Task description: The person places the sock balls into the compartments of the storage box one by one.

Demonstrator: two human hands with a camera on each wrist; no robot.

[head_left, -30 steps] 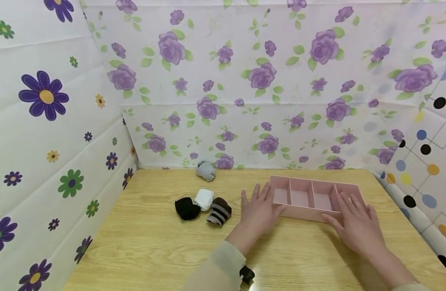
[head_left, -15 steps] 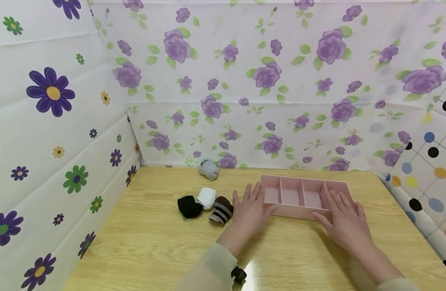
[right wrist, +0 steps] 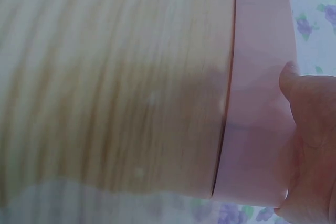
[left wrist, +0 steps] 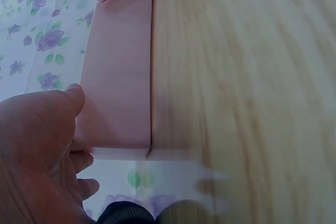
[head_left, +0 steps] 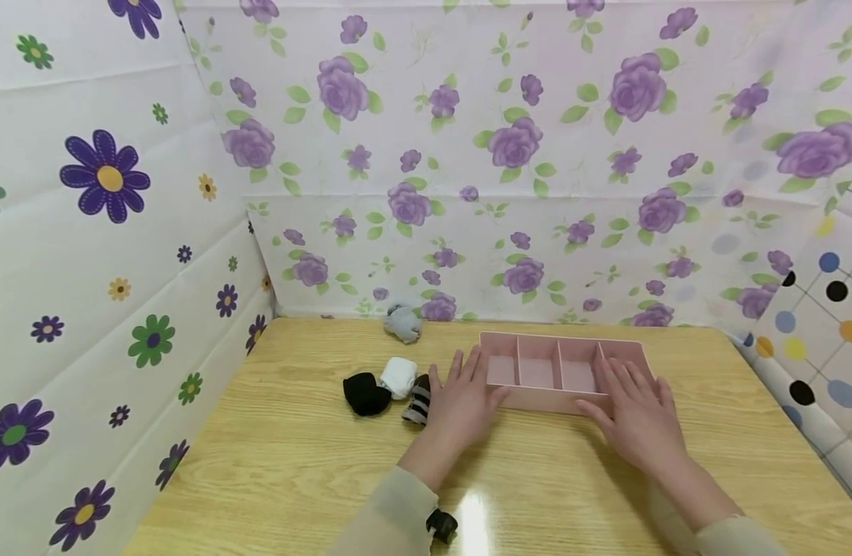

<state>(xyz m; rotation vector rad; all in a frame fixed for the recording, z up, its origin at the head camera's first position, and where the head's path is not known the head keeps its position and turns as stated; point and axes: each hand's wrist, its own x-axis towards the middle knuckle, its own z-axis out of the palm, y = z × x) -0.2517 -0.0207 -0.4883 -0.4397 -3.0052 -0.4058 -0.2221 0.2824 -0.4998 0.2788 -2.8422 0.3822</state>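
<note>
A pink tray (head_left: 544, 399) with several compartments stands on the wooden table, its long front wall facing me. My left hand (head_left: 460, 405) touches its left end with straight, spread fingers, the thumb by the front wall. In the left wrist view that thumb (left wrist: 75, 98) rests at the upper edge of the tray. My right hand (head_left: 637, 417) lies over the right end, fingers extended across the last compartment and thumb along the front wall. Left of my left hand sit a striped rolled sock (head_left: 417, 403), partly hidden by it, a white rolled sock (head_left: 399, 377) and a black one (head_left: 366, 394).
A grey rolled bundle (head_left: 402, 323) sits at the table's back edge. Flowered cloth (head_left: 398, 154) hangs behind the table (head_left: 293, 479), with other printed cloths at both sides. A small black object (head_left: 442, 525) shows beside my left sleeve.
Both hands have slid the tray leftward across the table, and my left hand now covers part of the striped sock. The view has shifted slightly. The socks stay where they were.
</note>
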